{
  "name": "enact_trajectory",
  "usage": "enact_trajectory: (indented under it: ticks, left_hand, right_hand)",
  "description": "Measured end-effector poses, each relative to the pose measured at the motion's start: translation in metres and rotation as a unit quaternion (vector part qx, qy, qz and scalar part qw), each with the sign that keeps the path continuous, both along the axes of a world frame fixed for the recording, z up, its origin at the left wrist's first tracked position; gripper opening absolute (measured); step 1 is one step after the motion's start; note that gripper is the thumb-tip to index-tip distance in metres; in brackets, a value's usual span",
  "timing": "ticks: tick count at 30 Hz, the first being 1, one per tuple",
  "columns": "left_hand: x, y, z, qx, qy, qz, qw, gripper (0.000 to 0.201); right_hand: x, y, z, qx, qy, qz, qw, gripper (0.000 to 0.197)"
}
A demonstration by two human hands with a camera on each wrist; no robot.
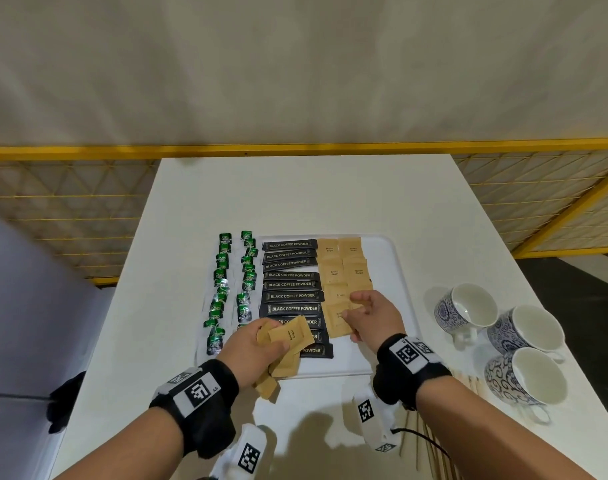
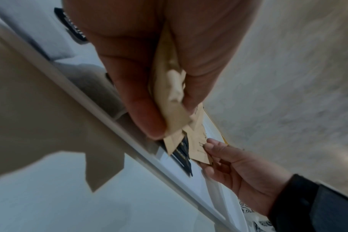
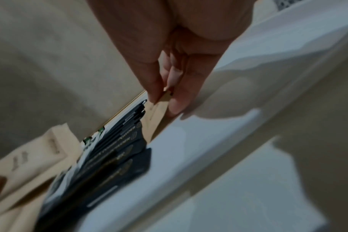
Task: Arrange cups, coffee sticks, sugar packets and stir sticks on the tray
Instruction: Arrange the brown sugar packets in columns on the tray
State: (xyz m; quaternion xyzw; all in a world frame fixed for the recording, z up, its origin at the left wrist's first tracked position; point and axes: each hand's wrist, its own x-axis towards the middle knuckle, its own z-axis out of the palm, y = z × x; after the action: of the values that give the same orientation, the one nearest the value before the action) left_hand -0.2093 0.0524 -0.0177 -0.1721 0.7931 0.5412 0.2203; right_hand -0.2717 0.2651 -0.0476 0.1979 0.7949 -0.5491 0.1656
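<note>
Left hand (image 1: 252, 351) grips spare flat tan paper sugar packets (image 1: 288, 336); right hand (image 1: 372, 315) pinches one laid on white plastic tray (image 1: 396, 271). Light, limp, creasable; take by edge.

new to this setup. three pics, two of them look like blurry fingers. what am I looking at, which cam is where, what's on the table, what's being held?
No robot here: a person works with bare hands, wearing one camera on the head and one on each wrist. The wide picture is the head camera looking down at a white table. The two blurry ones look along each hand at its fingers.

On the white tray lie black coffee sticks and brown sugar packets in columns. Green sachets lie along the tray's left side. Three patterned cups stand off the tray to the right, wooden stir sticks near them.

The left hand grips a bunch of sugar packets. The right hand is at a packet on the tray, seemingly pinching it.
</note>
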Motion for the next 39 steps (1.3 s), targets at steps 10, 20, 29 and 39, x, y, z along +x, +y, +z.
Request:
enact_trajectory:
  ticks: [10, 20, 29, 39]
  left_hand:
    - [-0.002, 0.003, -0.005, 0.022, -0.006, 0.008, 1.000, 0.015]
    - [-0.004, 0.004, -0.008, 0.020, -0.008, 0.007, 1.000, 0.014]
    - [-0.003, 0.000, -0.010, 0.017, -0.008, 0.010, 1.000, 0.013]
    - [-0.003, 0.001, -0.016, 0.030, -0.010, 0.011, 0.999, 0.012]
  right_hand:
    - [-0.002, 0.031, -0.001, 0.091, 0.024, -0.050, 0.994, 0.008]
    - [-0.021, 0.040, 0.007, 0.189, 0.018, 0.024, 0.982, 0.035]
    - [-0.041, 0.030, 0.012, 0.256, -0.037, 0.102, 0.961, 0.061]
    - [-0.027, 0.051, 0.021, 0.204, -0.024, 0.111, 0.972, 0.018]
